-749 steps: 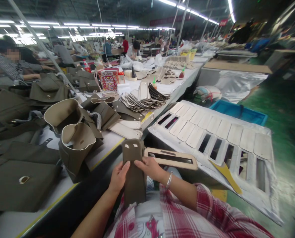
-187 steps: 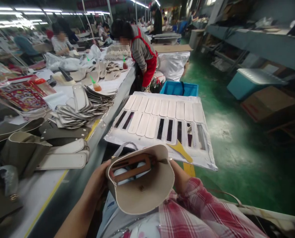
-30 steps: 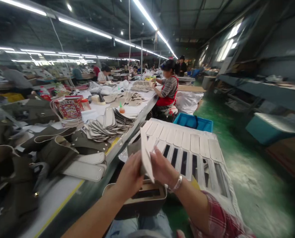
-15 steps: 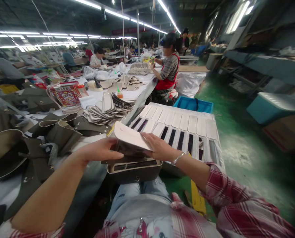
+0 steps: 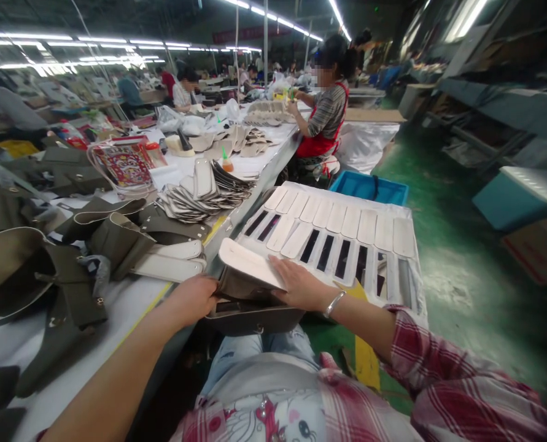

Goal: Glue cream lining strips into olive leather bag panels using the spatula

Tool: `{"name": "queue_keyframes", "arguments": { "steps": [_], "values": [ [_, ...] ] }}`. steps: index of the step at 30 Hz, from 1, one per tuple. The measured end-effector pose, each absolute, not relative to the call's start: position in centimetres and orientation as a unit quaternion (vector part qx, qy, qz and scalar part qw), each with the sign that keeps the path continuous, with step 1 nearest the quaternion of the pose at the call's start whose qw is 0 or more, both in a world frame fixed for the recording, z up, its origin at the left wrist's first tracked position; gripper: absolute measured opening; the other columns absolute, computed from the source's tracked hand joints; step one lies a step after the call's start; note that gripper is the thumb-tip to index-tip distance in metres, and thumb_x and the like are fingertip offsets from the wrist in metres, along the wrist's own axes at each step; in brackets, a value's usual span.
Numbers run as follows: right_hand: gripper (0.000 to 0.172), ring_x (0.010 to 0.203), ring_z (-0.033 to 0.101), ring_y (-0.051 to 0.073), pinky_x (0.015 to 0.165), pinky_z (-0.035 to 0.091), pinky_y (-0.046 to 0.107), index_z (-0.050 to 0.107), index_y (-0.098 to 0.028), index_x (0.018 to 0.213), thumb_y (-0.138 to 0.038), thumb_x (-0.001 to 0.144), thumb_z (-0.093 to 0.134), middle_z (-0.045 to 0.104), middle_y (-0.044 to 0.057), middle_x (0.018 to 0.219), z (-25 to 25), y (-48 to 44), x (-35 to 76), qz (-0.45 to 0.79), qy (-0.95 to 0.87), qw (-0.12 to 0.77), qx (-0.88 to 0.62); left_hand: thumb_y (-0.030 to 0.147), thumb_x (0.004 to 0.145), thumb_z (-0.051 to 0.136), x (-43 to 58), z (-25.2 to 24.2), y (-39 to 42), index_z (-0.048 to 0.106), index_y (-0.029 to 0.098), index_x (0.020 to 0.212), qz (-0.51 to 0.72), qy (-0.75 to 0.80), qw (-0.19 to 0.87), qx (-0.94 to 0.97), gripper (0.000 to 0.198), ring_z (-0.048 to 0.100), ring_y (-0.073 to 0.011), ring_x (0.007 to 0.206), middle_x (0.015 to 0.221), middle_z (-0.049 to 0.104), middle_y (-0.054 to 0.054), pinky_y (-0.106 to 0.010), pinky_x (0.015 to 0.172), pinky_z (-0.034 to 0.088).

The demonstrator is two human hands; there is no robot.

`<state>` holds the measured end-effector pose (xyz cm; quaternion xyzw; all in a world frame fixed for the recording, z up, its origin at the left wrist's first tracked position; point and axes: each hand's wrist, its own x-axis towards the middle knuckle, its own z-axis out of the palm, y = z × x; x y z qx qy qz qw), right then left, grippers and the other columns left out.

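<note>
The left hand [image 5: 193, 301] and right hand [image 5: 298, 291] meet over the person's lap, around a cream-lined olive bag flap [image 5: 244, 263] tilted up at an angle. The left hand's grip is closed against the flap's near edge, its fingertips tucked out of sight behind the olive side. The right hand lies flat on the cream face, fingers stretched out rather than curled, so that grip is apart, with the flap pressed beneath the palm.

Directly under the flap, and partly hidden by it, sits a dark olive bag piece [image 5: 255, 320] with a cream rim. Its lower edge shows, but its opening is mostly covered, and where the flap joins it, if at all, can't be made out. The piece rests above the person's jeans [image 5: 259, 362], and whatever holds it up is out of sight.

To the left, on the white worktop [image 5: 70, 344], lie olive bag parts [image 5: 121, 242] and cream-faced straps [image 5: 174, 261], with a stack of leather panels [image 5: 199, 199] beyond. To the right, rows of cream panels [image 5: 328, 221] lie on a slotted white sheet. A co-worker in a red apron [image 5: 321, 110] sits further along, face blurred, hands too small to make out
</note>
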<state>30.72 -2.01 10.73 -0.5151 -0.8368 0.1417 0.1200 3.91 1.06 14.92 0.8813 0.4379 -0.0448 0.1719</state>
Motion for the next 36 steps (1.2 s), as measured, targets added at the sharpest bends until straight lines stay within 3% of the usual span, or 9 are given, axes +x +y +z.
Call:
{"name": "queue_keyframes", "arguments": {
  "steps": [4, 9, 13, 18, 22, 28, 32, 34, 36],
  "values": [
    [0.086, 0.108, 0.043, 0.033, 0.090, 0.033, 0.046, 0.023, -0.014, 0.139, -0.049, 0.070, 0.059, 0.042, 0.017, 0.128, 9.5, -1.8, 31.4, 0.064, -0.871, 0.083, -0.480, 0.033, 0.075, 0.053, 2.7, 14.3, 1.7, 0.067, 0.019, 0.084, 0.004, 0.425, 0.211, 0.880, 0.022, 0.054, -0.0244, 0.096, 0.096, 0.064, -0.009, -0.034, 0.088, 0.039],
    [0.090, 0.106, 0.042, 0.034, 0.089, 0.030, 0.045, 0.021, -0.017, 0.140, -0.059, 0.069, 0.056, 0.037, 0.017, 0.132, 8.3, -1.3, 30.6, -0.003, -0.887, 0.088, -0.454, 0.045, 0.078, 0.049, -0.5, 12.2, 1.1, 0.058, 0.015, 0.109, 0.219, 0.544, 0.371, 0.720, 0.044, 0.054, -0.0221, 0.103, 0.111, 0.061, -0.008, -0.034, 0.094, 0.039],
    [0.084, 0.094, 0.046, 0.029, 0.080, 0.034, 0.039, 0.024, -0.020, 0.139, -0.062, 0.073, 0.052, 0.047, 0.016, 0.117, 7.7, -1.1, 28.6, -0.037, -0.905, 0.068, -0.418, 0.046, 0.079, 0.050, -0.4, 8.4, -0.4, 0.051, 0.011, 0.117, 0.359, 0.561, 0.481, 0.571, 0.051, 0.050, -0.0228, 0.112, 0.118, 0.057, -0.011, -0.035, 0.097, 0.036],
    [0.070, 0.081, 0.046, 0.023, 0.069, 0.035, 0.033, 0.027, -0.021, 0.138, -0.054, 0.080, 0.048, 0.049, 0.013, 0.101, 8.4, -1.5, 29.1, -0.062, -0.936, 0.023, -0.346, 0.045, 0.076, 0.055, 1.1, 5.1, -1.3, 0.052, 0.013, 0.115, 0.392, 0.564, 0.506, 0.522, 0.051, 0.055, -0.0231, 0.104, 0.111, 0.061, -0.011, -0.035, 0.092, 0.041],
    [0.075, 0.076, 0.049, 0.022, 0.064, 0.036, 0.032, 0.027, -0.021, 0.138, -0.055, 0.077, 0.052, 0.049, 0.014, 0.100, 9.1, -1.6, 29.6, -0.056, -0.948, -0.018, -0.313, 0.041, 0.076, 0.055, 1.5, 4.4, -0.9, 0.051, 0.018, 0.117, 0.335, 0.605, 0.450, 0.565, 0.047, 0.057, -0.0216, 0.100, 0.112, 0.060, -0.008, -0.034, 0.090, 0.042],
    [0.079, 0.070, 0.053, 0.022, 0.059, 0.037, 0.031, 0.026, -0.019, 0.138, -0.058, 0.074, 0.052, 0.050, 0.016, 0.101, 9.0, -0.6, 28.3, -0.018, -0.956, -0.072, -0.283, 0.031, 0.080, 0.050, 1.0, 5.7, 0.5, 0.044, 0.017, 0.125, 0.174, 0.606, 0.309, 0.712, 0.047, 0.049, -0.0219, 0.112, 0.125, 0.052, -0.009, -0.035, 0.097, 0.035],
    [0.076, 0.074, 0.054, 0.024, 0.060, 0.039, 0.033, 0.029, -0.017, 0.136, -0.057, 0.075, 0.052, 0.050, 0.017, 0.101, 8.5, 0.1, 26.8, -0.012, -0.951, -0.088, -0.298, 0.027, 0.079, 0.052, 2.0, 8.0, 1.5, 0.044, 0.014, 0.124, 0.054, 0.616, 0.127, 0.776, 0.048, 0.048, -0.0277, 0.109, 0.119, 0.053, -0.013, -0.041, 0.093, 0.036],
    [0.075, 0.078, 0.053, 0.026, 0.061, 0.041, 0.033, 0.031, -0.018, 0.134, -0.057, 0.074, 0.052, 0.050, 0.016, 0.100, 8.3, 0.2, 26.4, 0.003, -0.947, -0.091, -0.308, 0.022, 0.082, 0.046, 4.0, 8.7, 1.3, 0.046, 0.015, 0.119, 0.041, 0.580, 0.051, 0.812, 0.038, 0.047, -0.0285, 0.108, 0.115, 0.053, -0.013, -0.043, 0.090, 0.037],
    [0.070, 0.081, 0.053, 0.027, 0.062, 0.042, 0.035, 0.038, -0.020, 0.130, -0.057, 0.073, 0.053, 0.050, 0.015, 0.101, 8.2, 0.0, 26.4, 0.023, -0.940, -0.097, -0.325, 0.019, 0.085, 0.040, 6.3, 9.0, 0.6, 0.054, 0.017, 0.105, 0.019, 0.497, 0.066, 0.865, 0.025, 0.051, -0.0251, 0.100, 0.105, 0.057, -0.010, -0.039, 0.085, 0.040]
  ]
}}
